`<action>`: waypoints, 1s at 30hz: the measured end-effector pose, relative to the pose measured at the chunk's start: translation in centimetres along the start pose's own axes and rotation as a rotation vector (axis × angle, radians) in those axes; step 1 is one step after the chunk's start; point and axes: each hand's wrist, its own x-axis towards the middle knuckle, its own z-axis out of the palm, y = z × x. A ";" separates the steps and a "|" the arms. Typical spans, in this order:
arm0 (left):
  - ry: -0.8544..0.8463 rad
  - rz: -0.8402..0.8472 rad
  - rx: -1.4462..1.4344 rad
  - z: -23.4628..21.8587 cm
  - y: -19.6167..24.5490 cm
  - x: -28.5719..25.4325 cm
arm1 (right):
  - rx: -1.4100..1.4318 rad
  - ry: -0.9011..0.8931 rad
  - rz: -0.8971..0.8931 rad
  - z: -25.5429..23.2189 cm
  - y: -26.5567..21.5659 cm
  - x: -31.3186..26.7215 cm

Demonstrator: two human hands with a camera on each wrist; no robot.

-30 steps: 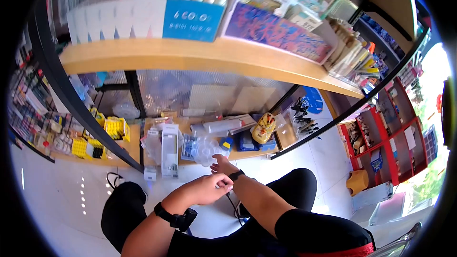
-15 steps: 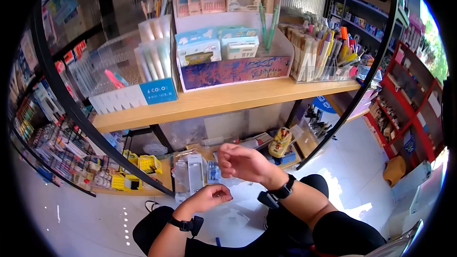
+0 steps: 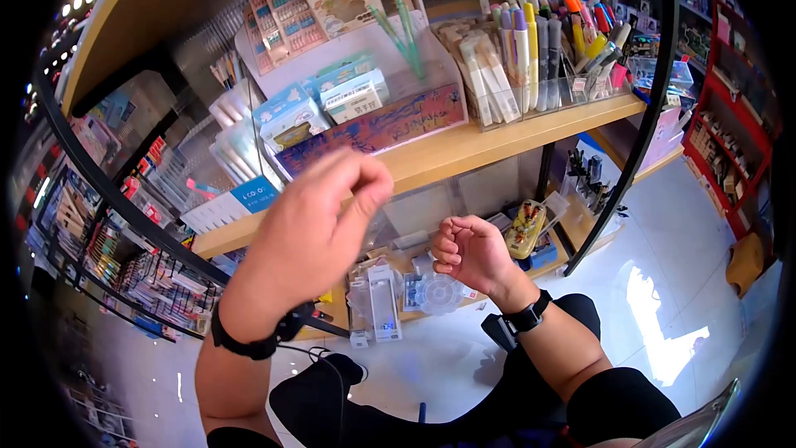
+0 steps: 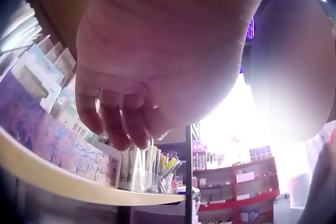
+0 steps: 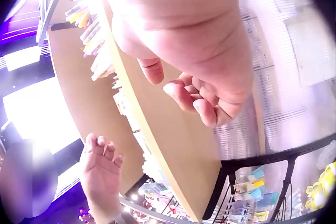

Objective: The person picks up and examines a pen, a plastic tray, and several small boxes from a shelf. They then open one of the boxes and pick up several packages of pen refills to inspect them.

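Raised in front of the upper shelf's edge (image 3: pixel 514 137), my left hand (image 3: pixel 311 232) has loosely bent fingers and holds nothing visible. Its palm (image 4: pixel 163 50) fills the top of the left wrist view, fingers hanging near a purple-blue patterned display box (image 4: pixel 47 124). Lower and to the right is my right hand (image 3: pixel 481 259), palm side showing, fingers loosely curled and holding nothing visible. It hangs in front of the lower shelf, left of a yellow pouch (image 3: pixel 525 228). In the right wrist view, my right hand (image 5: pixel 189 50) is at the top and my left hand (image 5: pixel 102 174) at lower left.
Markers (image 3: pixel 535 50) stand in a clear tray on the upper shelf. Below are a white box (image 3: pixel 384 303) and a clear round plastic piece (image 3: pixel 438 293). A black shelf post (image 3: pixel 630 149) rises at right; red shelving (image 3: pixel 730 133) stands beyond. Black-clad legs (image 3: pixel 365 398) are below.
My left hand has risen toward the upper shelf and appears larger. My right hand now sits farther right and slightly lower than the left. The head view has turned and tilted, showing more markers.
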 end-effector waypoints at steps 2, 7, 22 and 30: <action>0.076 0.065 0.191 -0.8 -0.4 3.2 | -0.079 0.015 -0.036 -0.1 -0.5 -0.4; 0.174 -0.079 0.386 -2.2 -1.9 11.7 | -0.059 0.023 -0.069 -0.3 -1.7 -0.9; 0.008 -0.079 0.416 -0.6 -5.1 21.6 | -0.079 0.019 -0.104 -1.4 -2.7 -1.1; 0.075 -0.108 0.443 0.0 -6.1 22.7 | -0.095 0.029 -0.105 -1.5 -2.5 -0.8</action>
